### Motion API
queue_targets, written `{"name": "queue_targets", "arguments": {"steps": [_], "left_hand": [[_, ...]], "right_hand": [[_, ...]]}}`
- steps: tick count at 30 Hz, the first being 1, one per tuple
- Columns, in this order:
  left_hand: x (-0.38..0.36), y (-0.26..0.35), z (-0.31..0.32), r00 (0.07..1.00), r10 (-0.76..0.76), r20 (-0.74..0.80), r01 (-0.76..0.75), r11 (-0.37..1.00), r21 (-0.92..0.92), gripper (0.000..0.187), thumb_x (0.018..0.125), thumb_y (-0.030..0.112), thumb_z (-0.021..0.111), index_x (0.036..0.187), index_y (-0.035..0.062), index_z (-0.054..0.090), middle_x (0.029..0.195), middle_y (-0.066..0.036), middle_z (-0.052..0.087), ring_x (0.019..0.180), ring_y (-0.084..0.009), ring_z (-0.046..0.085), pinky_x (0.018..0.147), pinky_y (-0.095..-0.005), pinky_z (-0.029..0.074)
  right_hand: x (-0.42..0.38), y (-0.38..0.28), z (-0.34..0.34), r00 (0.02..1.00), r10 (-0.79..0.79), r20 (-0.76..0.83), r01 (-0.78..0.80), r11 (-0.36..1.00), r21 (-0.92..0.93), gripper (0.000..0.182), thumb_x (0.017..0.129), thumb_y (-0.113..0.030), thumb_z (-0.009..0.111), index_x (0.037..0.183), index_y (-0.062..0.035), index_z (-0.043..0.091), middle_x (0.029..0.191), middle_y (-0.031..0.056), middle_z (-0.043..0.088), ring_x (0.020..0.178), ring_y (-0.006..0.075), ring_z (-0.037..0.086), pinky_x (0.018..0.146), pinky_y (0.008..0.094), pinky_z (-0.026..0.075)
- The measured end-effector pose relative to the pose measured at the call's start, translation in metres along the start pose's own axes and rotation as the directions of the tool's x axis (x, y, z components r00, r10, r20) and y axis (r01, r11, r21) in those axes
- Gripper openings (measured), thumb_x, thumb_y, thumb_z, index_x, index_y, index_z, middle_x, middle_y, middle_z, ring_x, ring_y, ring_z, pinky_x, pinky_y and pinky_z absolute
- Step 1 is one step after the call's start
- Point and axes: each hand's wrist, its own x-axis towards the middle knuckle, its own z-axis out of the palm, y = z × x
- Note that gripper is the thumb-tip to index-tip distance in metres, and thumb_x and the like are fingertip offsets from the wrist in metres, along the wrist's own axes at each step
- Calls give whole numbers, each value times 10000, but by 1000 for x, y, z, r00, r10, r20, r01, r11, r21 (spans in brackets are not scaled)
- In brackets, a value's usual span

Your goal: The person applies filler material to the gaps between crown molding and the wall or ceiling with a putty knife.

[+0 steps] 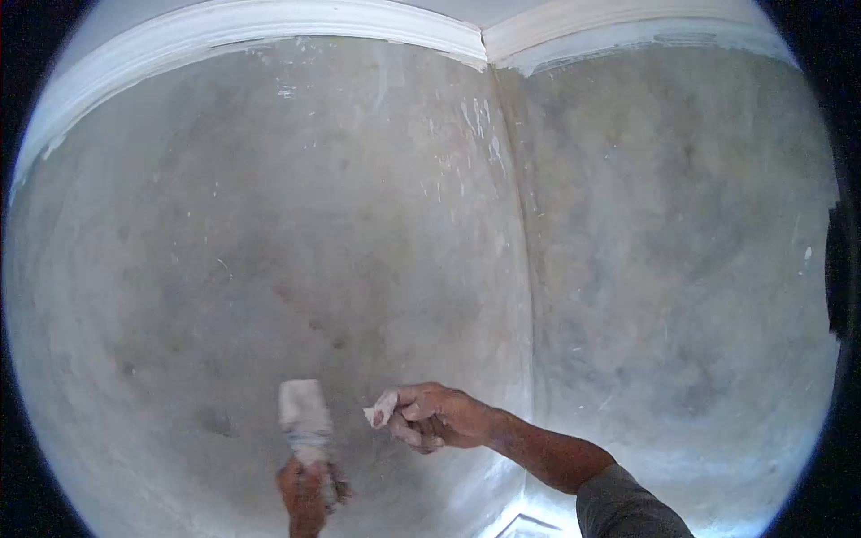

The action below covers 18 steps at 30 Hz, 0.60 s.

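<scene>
Low in the view, my left hand (309,491) is wrapped round the handle of a white-smeared flat tool (305,408), whose wide end points up. It is blurred, so whether it is a brush or a scraper cannot be told. To its right, my right hand (435,417) pinches a small whitish piece (382,409) between thumb and fingers; the piece looks like cloth or paper. Both hands are in front of the grey plastered wall (269,224), apart from each other.
White moulding (269,20) runs along the top of the walls, with white smears below it. A vertical corner (525,224) meets a second grey wall (673,224). A bright framed shape (529,526) shows at the bottom, and something dark (841,269) at the right edge.
</scene>
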Motion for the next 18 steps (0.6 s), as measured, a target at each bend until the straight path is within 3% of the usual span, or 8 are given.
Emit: {"name": "queue_targets", "arguments": {"steps": [1,3,4,6,11,13,15,18], "left_hand": [[-6,18,9,1000,0,1,0,1000,-10,281,787,278,573,824,5,518,603,-100,557,417,-203,537,358,-338,449],[-19,57,33,945,-208,253,309,825,-474,298,794,267,556,846,-25,530,607,-120,563,434,-208,550,386,-333,457],[-22,62,36,944,-205,260,310,822,-479,298,794,267,556,846,-25,530,607,-120,563,434,-208,550,386,-333,457],[-26,65,40,897,-33,440,318,739,-594,297,800,251,551,856,-39,527,609,-115,562,436,-207,550,398,-325,460],[-36,67,41,852,37,523,310,769,-559,327,886,249,476,952,-69,517,671,-116,572,507,-196,595,421,-276,470],[-37,69,42,869,36,494,296,762,-576,324,886,244,475,958,-69,517,674,-117,574,515,-194,598,421,-274,470],[-37,66,43,799,-39,600,429,737,-523,312,886,229,470,960,-70,517,671,-121,574,511,-194,597,417,-275,470],[-44,65,44,768,-67,637,472,731,-493,308,884,220,467,966,-72,518,682,-121,577,516,-195,600,421,-275,473]], "right_hand": [[-4,8,1,1000,18,-9,-18,999,48,333,866,-283,473,1077,-30,523,686,2,463,492,58,368,423,202,304],[-14,16,4,999,39,-25,-37,995,90,329,867,-296,478,1086,-55,526,688,-7,480,495,57,372,414,191,286],[-21,17,5,995,70,-76,-61,992,107,333,868,-299,480,1088,-53,523,685,-5,478,487,59,367,411,193,281],[-33,19,9,985,103,-136,-87,989,123,337,869,-302,482,1091,-51,521,681,-2,476,479,61,363,409,195,276],[-56,26,20,938,121,-326,-80,987,136,337,873,-249,450,1097,1,488,645,22,440,438,70,353,419,206,303],[-63,25,30,947,83,-312,-37,988,152,338,873,-248,450,1101,1,480,646,26,448,432,67,355,414,204,308],[-65,26,40,953,42,-299,8,986,166,340,873,-247,450,1106,1,471,648,31,456,427,64,356,409,202,313],[-63,32,50,959,58,-278,3,976,216,342,884,-241,433,1124,1,456,651,35,466,411,58,352,395,195,316]]}}
